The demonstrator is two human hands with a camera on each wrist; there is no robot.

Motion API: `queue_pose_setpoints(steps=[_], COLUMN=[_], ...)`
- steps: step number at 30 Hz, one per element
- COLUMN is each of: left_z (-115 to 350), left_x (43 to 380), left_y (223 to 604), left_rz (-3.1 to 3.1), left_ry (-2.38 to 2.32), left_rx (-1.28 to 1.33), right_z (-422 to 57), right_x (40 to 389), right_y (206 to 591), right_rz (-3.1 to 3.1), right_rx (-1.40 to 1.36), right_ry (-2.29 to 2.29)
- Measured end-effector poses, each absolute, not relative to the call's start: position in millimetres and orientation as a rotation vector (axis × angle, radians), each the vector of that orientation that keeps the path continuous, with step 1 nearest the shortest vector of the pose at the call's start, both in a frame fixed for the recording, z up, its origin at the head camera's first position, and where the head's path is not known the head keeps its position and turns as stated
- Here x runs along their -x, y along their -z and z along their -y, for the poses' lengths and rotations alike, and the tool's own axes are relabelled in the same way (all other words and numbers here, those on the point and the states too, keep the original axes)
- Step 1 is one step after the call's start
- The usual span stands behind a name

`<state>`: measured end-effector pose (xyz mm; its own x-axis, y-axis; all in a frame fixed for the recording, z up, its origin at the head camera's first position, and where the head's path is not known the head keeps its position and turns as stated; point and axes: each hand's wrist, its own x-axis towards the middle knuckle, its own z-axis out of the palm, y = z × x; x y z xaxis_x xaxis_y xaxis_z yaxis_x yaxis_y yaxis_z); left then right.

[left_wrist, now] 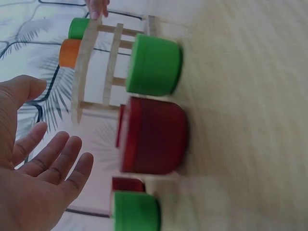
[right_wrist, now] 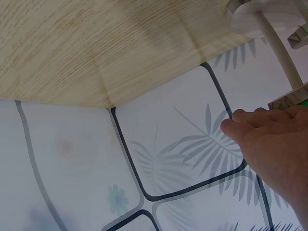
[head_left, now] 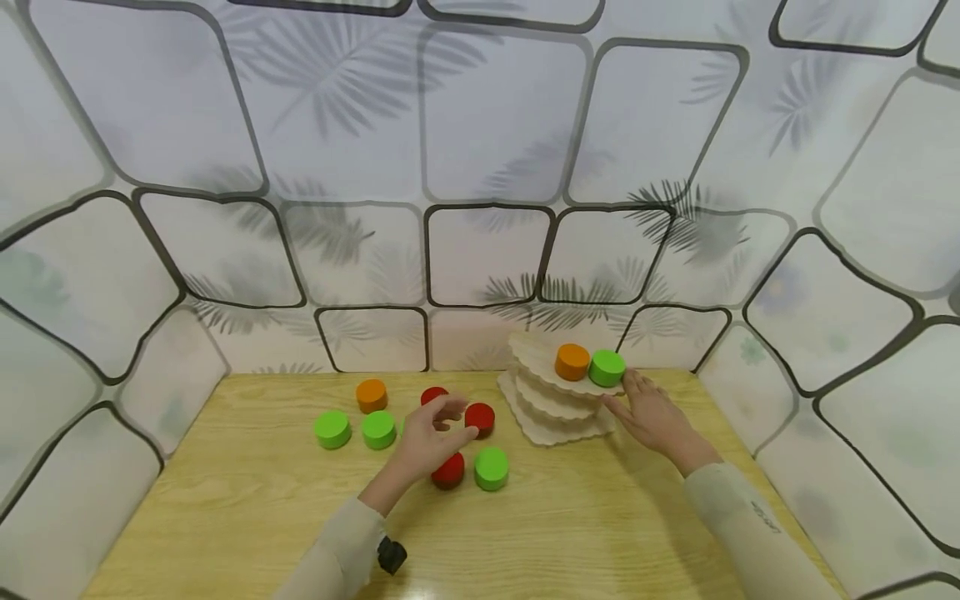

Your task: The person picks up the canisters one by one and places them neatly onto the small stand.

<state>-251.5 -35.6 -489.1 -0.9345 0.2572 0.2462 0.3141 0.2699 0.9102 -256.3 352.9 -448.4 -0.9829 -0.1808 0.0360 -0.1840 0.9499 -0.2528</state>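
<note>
A three-tier wooden stand [head_left: 558, 403] with wavy-edged shelves stands at the back right. On its top tier sit an orange round block [head_left: 572, 362] and a green round block [head_left: 607, 367], side by side. My right hand [head_left: 657, 417] touches that tier's right edge close to the green block, fingers fairly straight and thumb spread apart. Over the loose blocks hovers my left hand [head_left: 429, 442], fingers loosely bent and holding nothing. Nearest to it are a red block [head_left: 447, 472], another red block [head_left: 480, 419] and a green block [head_left: 491, 468]. One more green block is mostly hidden behind the hand.
Further left on the wooden table [head_left: 225, 483] lie an orange block [head_left: 371, 395] and two green blocks, one of them [head_left: 333, 429] outermost. Another red block [head_left: 433, 395] is behind my left fingers. A patterned curtain-like wall [head_left: 487, 250] encloses the back and sides.
</note>
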Motion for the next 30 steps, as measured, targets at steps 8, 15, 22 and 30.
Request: queue_pose_setpoints(steps=[8, 15, 22, 30], left_z=[55.5, 65.6, 69.3, 72.4], left_x=[234.1, 224.4, 220.5, 217.5], left_y=[500.6, 515.7, 526.7, 533.9], left_rz=[2.524, 2.617, 2.644, 2.674], left_ry=[1.749, 1.750, 1.688, 1.624], left_rx=[0.533, 0.547, 0.557, 0.557], right_z=[-355.2, -355.3, -353.5, -353.6], right_x=[257.7, 261.1, 260.3, 261.0], right_y=[450.8, 454.1, 453.0, 455.1], right_rz=[3.092, 3.095, 3.095, 3.100], right_rx=[-0.283, -0.281, -0.259, -0.250], right_ry=[-0.397, -0.363, -0.334, -0.304])
